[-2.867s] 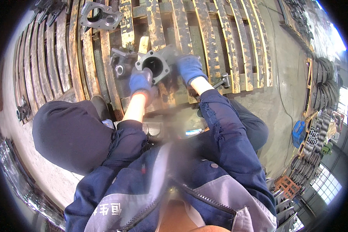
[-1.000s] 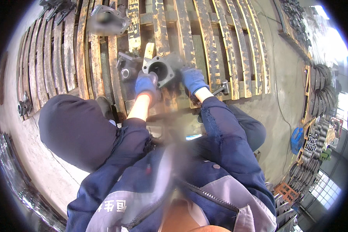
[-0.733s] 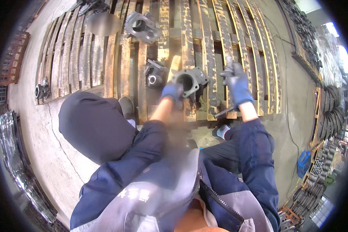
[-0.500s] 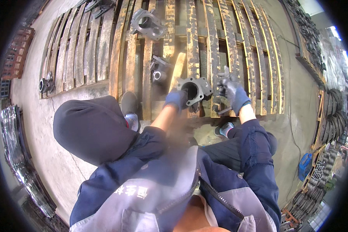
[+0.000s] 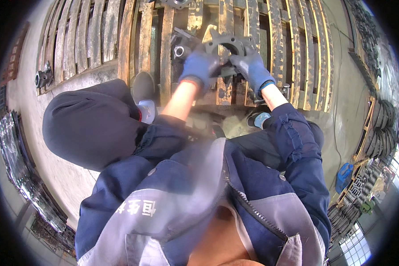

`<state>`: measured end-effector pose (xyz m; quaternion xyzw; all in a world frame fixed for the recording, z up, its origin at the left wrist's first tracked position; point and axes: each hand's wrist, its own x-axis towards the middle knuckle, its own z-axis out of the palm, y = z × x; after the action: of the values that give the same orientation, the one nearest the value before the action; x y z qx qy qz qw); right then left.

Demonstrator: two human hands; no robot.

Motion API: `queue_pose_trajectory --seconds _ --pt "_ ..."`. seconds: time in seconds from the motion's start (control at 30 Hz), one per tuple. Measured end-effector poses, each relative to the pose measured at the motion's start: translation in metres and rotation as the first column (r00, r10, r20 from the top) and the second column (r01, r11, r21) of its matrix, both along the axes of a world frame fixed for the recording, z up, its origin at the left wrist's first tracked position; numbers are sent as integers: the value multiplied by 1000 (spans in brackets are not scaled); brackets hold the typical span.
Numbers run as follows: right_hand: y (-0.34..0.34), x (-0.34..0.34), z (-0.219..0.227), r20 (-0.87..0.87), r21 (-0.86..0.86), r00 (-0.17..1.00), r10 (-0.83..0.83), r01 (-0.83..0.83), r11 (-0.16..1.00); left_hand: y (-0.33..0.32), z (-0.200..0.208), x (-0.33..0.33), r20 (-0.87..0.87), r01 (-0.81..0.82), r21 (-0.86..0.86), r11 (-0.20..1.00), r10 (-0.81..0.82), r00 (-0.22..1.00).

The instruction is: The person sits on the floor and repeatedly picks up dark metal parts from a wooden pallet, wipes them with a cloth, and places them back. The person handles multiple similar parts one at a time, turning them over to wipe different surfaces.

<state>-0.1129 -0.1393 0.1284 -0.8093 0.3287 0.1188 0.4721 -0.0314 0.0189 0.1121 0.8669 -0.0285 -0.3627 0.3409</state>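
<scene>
A dark grey metal casting with a round opening and a flange with bolt holes stands over the slats of a wooden pallet. My left hand, in a blue and dark grey glove, is closed on its left side; motion blurs that hand a little. My right hand, gloved alike, grips its right side near the lower rim. My palms and fingers hide much of the lower part. Left of the casting lies a second, smaller grey casting. A loose piece of wood shows behind my left hand.
Another casting lies at the pallet's far end. One more casting sits by the left pallet. Beside my right wrist is a small metal piece, its kind unclear. A blue jug stands at the right, near stacked metal parts.
My right hand has moved left from beside the casting and taken hold of it. The casting now faces more upward, between both hands. The whole view has shifted.
</scene>
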Motion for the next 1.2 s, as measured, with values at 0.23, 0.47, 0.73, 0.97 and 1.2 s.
queue_pose_trajectory --seconds 0.23,0.47,0.73,0.97,1.2 --pt "40 8 55 337 -246 939 74 12 969 30 3 24 -12 -150 -513 845 167 986" --pt "89 -1 18 69 -528 946 317 -235 816 79 -57 -36 23 -277 -600 751 362 932" --pt "88 -8 -9 -18 -315 975 221 -216 924 77 -121 -32 -65 -257 -370 893 251 966" --pt "65 -12 -2 -20 -258 986 166 -166 952 56 -31 -31 -32 24 27 999 -23 999" --pt "16 -29 -19 -251 203 898 -360 413 888 67 -92 24 -609 -674 -241 699 432 666"
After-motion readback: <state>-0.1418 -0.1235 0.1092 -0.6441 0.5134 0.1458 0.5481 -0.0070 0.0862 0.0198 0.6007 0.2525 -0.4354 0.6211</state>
